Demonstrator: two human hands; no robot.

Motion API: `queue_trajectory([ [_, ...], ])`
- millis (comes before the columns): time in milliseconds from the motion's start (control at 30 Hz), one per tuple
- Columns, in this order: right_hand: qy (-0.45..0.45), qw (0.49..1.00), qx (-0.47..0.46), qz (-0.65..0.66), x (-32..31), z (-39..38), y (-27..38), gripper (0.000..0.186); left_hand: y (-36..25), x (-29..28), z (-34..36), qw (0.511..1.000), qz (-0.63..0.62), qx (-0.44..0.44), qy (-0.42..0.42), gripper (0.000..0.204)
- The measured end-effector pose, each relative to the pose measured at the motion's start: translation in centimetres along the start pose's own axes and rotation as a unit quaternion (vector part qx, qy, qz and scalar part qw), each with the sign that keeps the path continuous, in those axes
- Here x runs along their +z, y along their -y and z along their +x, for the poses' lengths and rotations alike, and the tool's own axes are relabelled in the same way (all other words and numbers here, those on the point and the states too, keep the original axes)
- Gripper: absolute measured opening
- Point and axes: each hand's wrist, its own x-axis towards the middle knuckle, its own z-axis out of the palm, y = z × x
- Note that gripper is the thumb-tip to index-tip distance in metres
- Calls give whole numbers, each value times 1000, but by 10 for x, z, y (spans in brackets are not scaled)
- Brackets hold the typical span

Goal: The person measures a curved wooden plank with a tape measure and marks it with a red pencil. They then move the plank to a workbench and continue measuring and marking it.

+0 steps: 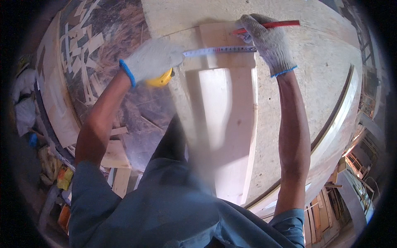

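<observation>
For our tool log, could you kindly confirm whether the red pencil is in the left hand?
No, the right hand holds the red pencil, and the left hand a yellow tape measure.

From my remote seat I see matt, fuzzy knitted cloth on the left glove (151, 60) and right glove (271, 47). The yellow tape case (160, 78) looks like smooth, slightly glossy plastic, its pale blade (219, 50) like thin coated metal. The red pencil (285, 23) seems smoothly painted. The board (240, 109) is pale, smooth wood; the tabletop (322, 66) is rougher, pitted, matt wood. The shirt (161, 206) is matt cloth.
</observation>
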Motion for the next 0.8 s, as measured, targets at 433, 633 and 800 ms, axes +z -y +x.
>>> queue_trajectory([
  [433,-309,902,215,211,-4,-309,33,45,-92,30,-85,790,-541,-282,-63,30],
  [633,-326,872,338,135,43,-464,80,43,-243,70,-132,668,-690,-278,36,27],
  [800,-347,875,317,114,63,-542,80,42,-308,73,-133,730,-631,-253,71,17],
])
